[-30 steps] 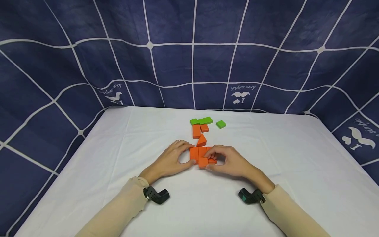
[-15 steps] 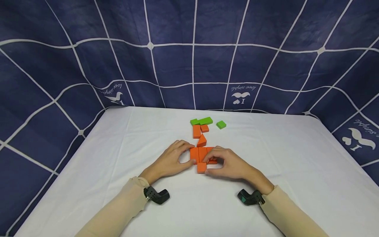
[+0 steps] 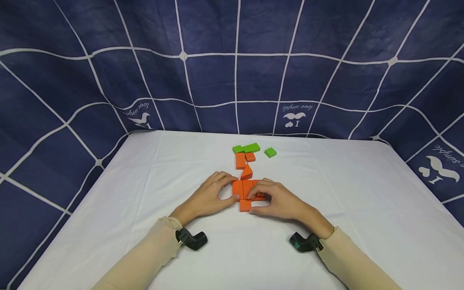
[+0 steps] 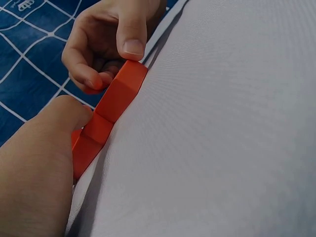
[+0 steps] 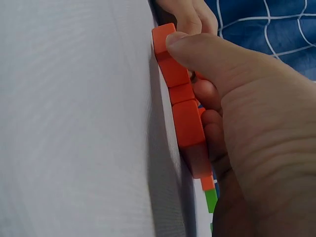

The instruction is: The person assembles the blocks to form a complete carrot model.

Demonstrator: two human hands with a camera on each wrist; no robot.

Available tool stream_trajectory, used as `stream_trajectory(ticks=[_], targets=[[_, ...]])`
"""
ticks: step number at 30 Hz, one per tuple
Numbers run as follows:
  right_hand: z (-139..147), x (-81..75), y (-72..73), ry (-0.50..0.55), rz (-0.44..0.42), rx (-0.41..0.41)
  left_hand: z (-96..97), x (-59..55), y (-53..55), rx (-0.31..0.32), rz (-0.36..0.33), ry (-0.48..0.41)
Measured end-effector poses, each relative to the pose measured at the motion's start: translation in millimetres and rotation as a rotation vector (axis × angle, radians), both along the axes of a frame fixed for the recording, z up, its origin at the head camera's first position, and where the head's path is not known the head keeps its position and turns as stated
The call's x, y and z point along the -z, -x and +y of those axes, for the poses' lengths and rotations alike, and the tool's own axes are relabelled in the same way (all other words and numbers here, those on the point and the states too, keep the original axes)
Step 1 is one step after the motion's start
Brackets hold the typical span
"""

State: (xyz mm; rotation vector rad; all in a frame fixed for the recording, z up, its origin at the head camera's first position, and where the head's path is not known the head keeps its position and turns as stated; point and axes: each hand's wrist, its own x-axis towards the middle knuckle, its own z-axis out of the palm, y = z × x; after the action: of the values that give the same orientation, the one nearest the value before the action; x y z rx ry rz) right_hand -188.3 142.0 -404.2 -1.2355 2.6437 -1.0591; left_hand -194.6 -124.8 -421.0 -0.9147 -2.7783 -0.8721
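In the head view, my left hand (image 3: 209, 194) holds the left end of a row of upright-edged orange blocks (image 3: 237, 189), index finger at its far edge and thumb at its near edge. A small orange block (image 3: 245, 206) sits against the near side of that row. My right hand (image 3: 280, 199) pinches this small block, its thumb on the right side and the index finger by the block's far edge; the other fingers curl over the row's right end and partly hide it. In the right wrist view the thumb (image 5: 197, 49) presses on the orange block (image 5: 170, 64).
Beyond the row lie an orange triangular block (image 3: 247, 172), an orange rectangular block (image 3: 240, 161) and a smaller orange block (image 3: 250, 156). Farther back are a long green block (image 3: 251, 148) and small green blocks (image 3: 270, 152). A white cloth (image 3: 181, 161) covers the table; a blue curtain hangs behind.
My right hand has brought the small orange block toward me, then slightly left, from over the row to its near side. My left hand has stayed in place.
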Motion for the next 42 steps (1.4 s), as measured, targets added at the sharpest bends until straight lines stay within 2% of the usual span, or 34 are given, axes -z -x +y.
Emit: stream_trajectory(ticks=[17,23,29,33,37,42], targets=[[-0.2,-2.3,-0.2,-0.002,-0.008,-0.005,0.0,0.1,-0.3,0.002,0.004,-0.005],[3.6,-5.0,3.4,0.076,-0.044,-0.021,0.4,0.2,0.1,0.003,0.008,-0.010],[6.0,-7.7,14.4,0.160,-0.063,-0.015,0.3,0.1,0.3,0.006,0.013,-0.009],[7.0,-12.2,25.6,0.187,-0.078,0.029,0.4,0.2,0.4,0.005,0.008,-0.010],[6.1,-16.4,38.3,0.183,-0.078,0.125,0.0,1.4,0.8,0.003,0.013,-0.003],[3.4,-16.9,55.0,0.151,-0.040,0.229,-0.3,2.0,1.1,0.005,0.011,0.004]])
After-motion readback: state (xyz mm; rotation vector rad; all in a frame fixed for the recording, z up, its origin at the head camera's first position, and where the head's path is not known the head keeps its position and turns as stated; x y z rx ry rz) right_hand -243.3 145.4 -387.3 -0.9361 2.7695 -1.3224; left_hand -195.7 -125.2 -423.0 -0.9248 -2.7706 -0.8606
